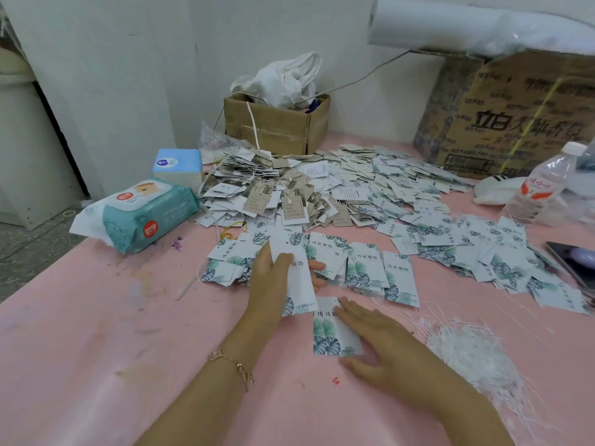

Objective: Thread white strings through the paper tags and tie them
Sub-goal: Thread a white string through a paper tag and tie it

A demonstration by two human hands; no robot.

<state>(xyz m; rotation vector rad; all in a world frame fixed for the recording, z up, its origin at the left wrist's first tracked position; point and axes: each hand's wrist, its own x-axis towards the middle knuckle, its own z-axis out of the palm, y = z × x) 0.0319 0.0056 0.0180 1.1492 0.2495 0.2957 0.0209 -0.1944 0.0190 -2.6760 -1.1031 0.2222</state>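
My left hand [273, 284] holds a tall white paper tag [299, 284] with a green leaf print, thumb in front and fingers behind it. My right hand [376, 342] lies flat with straight fingers on a small stack of the same tags [328, 333] on the pink table. A row of leaf-print tags [370, 265] lies just beyond both hands. A tangle of white strings [473, 352] is heaped to the right of my right hand. A big pile of tags [322, 188], some with strings tied on, covers the table's middle.
A teal wet-wipe pack [141, 214] and a blue tissue block [178, 167] lie at the left. A small cardboard box [273, 127] with white cloth stands behind the pile. At the right are a large printed carton [515, 114], a water bottle [544, 181] and a phone [573, 262].
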